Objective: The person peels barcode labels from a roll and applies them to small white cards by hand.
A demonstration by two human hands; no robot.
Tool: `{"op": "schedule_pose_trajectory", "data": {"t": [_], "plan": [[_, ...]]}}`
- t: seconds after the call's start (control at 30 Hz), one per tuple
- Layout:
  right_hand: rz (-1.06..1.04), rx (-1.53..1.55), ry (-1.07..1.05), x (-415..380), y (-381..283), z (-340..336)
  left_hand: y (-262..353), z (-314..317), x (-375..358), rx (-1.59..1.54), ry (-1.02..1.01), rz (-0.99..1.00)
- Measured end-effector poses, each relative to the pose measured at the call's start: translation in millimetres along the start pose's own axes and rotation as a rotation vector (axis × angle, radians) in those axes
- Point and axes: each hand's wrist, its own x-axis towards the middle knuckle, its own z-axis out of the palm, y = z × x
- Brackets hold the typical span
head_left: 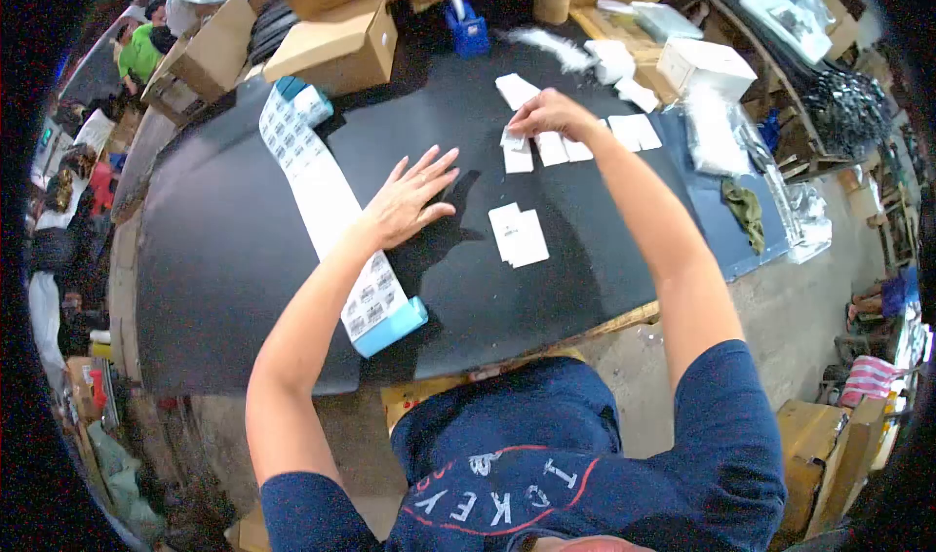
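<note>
Left hand [408, 199]: fingers spread, beside the long white printed-label strip [324, 196]. Right hand [556, 115]: pinching a small white rectangular card [513, 142], right of the strip. Card likely light, bendable; grip by edges.

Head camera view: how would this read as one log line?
left hand: spread, wrist over label strip | right hand: fingertips at white card | nearer body: card pile | far side: tape dispenser

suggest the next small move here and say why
Probably bring the left hand over to steady the white card under the right hand: the right fingertips are down at it, while the left hand is spread open with nothing in its grasp.
</note>
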Motion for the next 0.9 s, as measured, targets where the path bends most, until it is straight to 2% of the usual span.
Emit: {"op": "schedule_pose_trajectory", "data": {"t": [0.17, 0.3, 0.33, 0.9], "plan": [[0.008, 0.106, 0.033, -1.6, 2.5, 4.0, 8.9, 14.4, 24.8, 0.047, 0.077, -0.069], [-0.020, 0.157, 0.139, 1.3, 8.3, 13.7, 14.3, 27.7, 45.6, -0.035, 0.076, -0.090], [-0.016, 0.154, 0.141, 1.4, 8.5, 14.0, 16.3, 31.4, 46.7, 0.056, 0.080, -0.086], [0.036, 0.193, 0.212, 0.2, 6.4, 20.4, 17.2, 33.4, 47.5, 0.064, 0.102, -0.091]]}}
